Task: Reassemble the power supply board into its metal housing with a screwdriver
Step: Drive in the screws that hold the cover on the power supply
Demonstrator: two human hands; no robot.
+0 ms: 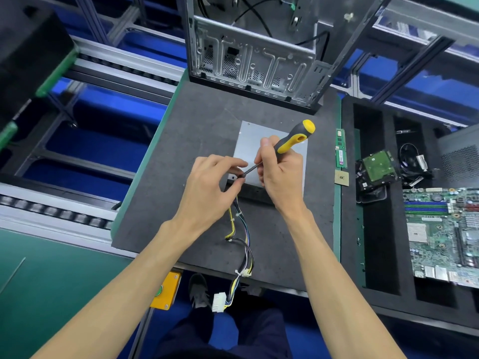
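Housing (269, 149) sits mid-frame on the grey mat (197, 130), wire bundle (242, 229) trailing toward the bottom edge. Your right hand (281, 174) is wrapped round the screwdriver (290, 141); your left hand (207, 182) pinches at its tip, probably a screw, too small to tell. Keep the shaft square to the hole and start gently so the threads catch.
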